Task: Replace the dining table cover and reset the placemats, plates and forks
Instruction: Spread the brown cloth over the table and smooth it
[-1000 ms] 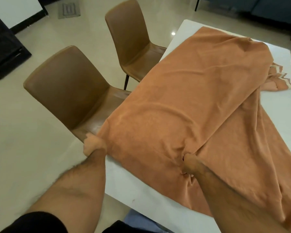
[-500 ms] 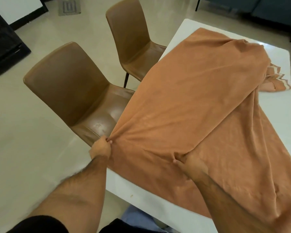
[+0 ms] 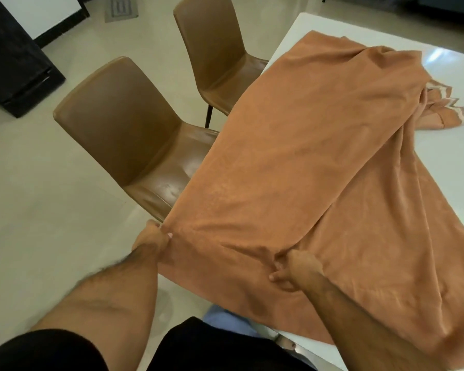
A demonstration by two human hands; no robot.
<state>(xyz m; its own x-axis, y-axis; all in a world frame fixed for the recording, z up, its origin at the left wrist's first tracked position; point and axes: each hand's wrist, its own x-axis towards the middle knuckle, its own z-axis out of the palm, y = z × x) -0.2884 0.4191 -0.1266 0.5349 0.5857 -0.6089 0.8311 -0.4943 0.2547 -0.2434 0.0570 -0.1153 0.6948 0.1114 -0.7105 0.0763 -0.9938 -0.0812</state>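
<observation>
An orange table cover [image 3: 300,162] lies rumpled across the white dining table [image 3: 450,156], bunched at the far right where a white zigzag border shows. My left hand [image 3: 152,238] grips its near-left edge, just off the table's left side. My right hand [image 3: 295,269] pinches a fold of the cloth nearer the middle of the near edge. The stretch of cloth between my hands is pulled taut and lifted. No placemats, plates or forks are in view.
Two brown chairs stand along the table's left side, the nearer chair [image 3: 129,140] beside my left hand, the farther chair [image 3: 214,49] behind it. A black cabinet [image 3: 14,62] stands at the far left on the pale tiled floor.
Both hands have pulled the cover toward me and lifted its near edge. The cloth has slid off the nearer chair's seat and now drapes over the table's near edge.
</observation>
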